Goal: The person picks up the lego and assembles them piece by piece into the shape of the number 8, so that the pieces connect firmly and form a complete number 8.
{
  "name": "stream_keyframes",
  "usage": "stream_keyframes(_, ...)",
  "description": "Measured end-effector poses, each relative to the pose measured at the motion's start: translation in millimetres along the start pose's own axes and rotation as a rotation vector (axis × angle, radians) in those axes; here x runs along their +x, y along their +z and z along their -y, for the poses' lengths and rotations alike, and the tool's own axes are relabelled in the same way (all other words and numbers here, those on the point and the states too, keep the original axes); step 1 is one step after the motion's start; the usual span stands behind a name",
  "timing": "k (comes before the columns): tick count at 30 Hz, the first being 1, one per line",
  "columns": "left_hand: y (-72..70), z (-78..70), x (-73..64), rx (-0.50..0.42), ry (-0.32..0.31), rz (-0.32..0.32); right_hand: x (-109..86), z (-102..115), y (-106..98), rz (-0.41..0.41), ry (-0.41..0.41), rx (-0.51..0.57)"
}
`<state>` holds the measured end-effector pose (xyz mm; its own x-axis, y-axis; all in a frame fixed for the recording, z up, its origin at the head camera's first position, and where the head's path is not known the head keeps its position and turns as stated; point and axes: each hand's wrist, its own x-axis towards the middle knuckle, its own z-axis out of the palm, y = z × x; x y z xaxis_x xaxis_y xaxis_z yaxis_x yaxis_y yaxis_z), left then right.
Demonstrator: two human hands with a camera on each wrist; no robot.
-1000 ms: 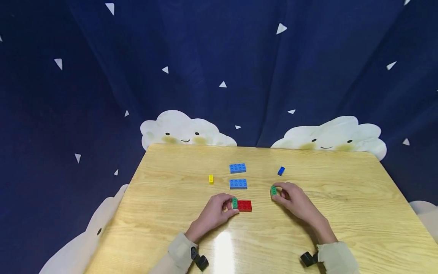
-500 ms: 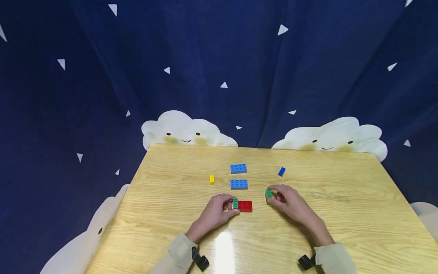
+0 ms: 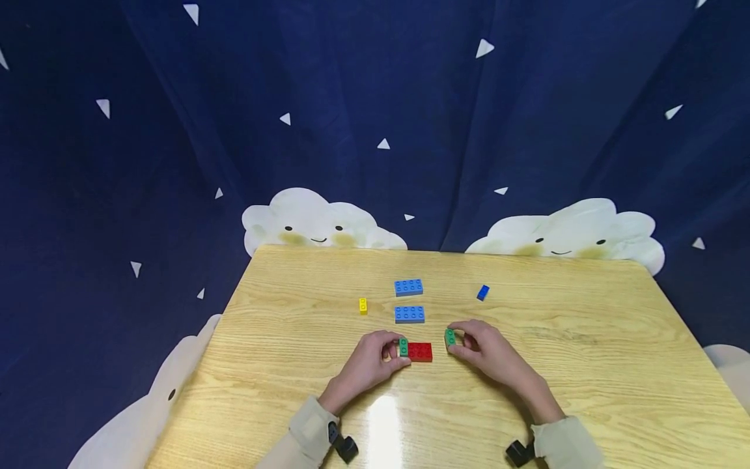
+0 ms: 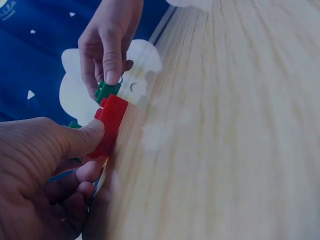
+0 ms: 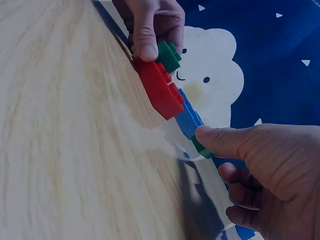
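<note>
My left hand (image 3: 375,357) grips the left end of a red toy building brick (image 3: 420,352), thumb on its near side. A small green brick (image 3: 403,347) sits on top of that end, its studs facing up. To the right, a second small green brick (image 3: 450,337) is pinched between thumb and fingers of my right hand (image 3: 492,352). In the right wrist view this green brick (image 5: 201,148) is a short gap away from the free end of the red brick (image 5: 159,90), whose studs there are bare.
Two light blue bricks (image 3: 409,315) lie one behind the other beyond the hands. A small yellow brick (image 3: 363,306) is to their left, and a small dark blue brick (image 3: 483,292) to their right. Behind the wooden table (image 3: 281,286) hangs a navy curtain (image 3: 351,78).
My right hand has moved left with its green brick, closer to the red brick. The left hand stays in place, holding the red brick.
</note>
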<state>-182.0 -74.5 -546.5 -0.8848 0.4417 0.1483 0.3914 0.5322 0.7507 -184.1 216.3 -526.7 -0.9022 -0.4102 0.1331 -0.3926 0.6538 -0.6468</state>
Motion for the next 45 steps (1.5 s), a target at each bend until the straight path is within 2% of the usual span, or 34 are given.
stream_keyframes(12,-1.6,-0.6,0.9,-0.009,-0.009,0.008,-1.0,11,5,-0.006,-0.011,-0.028)
stream_keyframes(19,-3.4,-1.8,1.6,-0.012,-0.013,0.017,0.7,19,4,0.013,0.019,-0.034)
stream_keyframes(26,-3.3,-2.0,1.9,-0.044,-0.017,0.021,0.1,25,7,0.011,-0.008,-0.055)
stream_keyframes(32,-2.9,-2.0,1.3,-0.055,-0.022,0.021,-0.6,29,11,0.023,0.008,-0.038)
stream_keyframes(45,-3.1,-2.5,0.2,-0.037,-0.031,0.020,0.1,32,20,0.024,-0.026,-0.018)
